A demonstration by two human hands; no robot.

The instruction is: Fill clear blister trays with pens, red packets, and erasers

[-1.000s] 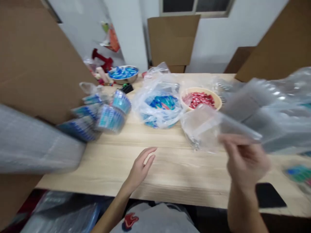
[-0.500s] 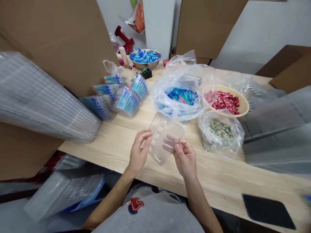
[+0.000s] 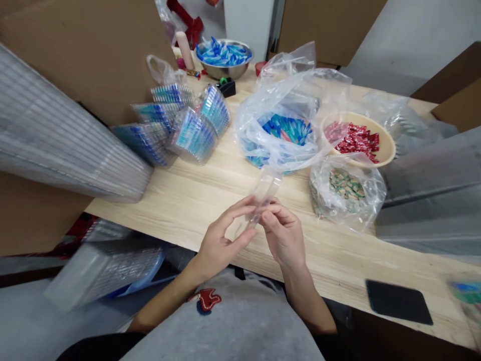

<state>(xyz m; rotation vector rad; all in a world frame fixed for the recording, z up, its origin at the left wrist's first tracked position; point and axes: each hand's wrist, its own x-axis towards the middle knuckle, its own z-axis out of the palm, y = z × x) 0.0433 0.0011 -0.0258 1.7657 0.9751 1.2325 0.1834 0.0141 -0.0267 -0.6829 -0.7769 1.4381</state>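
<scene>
My hands are close together over the wooden table, pinching a clear plastic blister tray (image 3: 265, 193) that stands nearly edge-on between them. My left hand (image 3: 225, 243) grips its lower end with curled fingers. My right hand (image 3: 283, 235) holds it from the other side. Just beyond the tray lies a clear plastic bag of blue-and-teal items (image 3: 280, 133), with a bag of green patterned items (image 3: 345, 188) to its right. Neither hand touches these bags.
Stacks of blue-filled blister trays (image 3: 193, 136) sit at the table's far left. Behind are a steel bowl of blue items (image 3: 223, 59) and a tan bowl of red packets (image 3: 356, 140). A black phone (image 3: 398, 302) lies front right. Large clear tray stacks (image 3: 63, 135) intrude left.
The clear tray has turned from lying broadly open between my hands to nearly edge-on. My hands have moved closer together, and the view has shifted slightly.
</scene>
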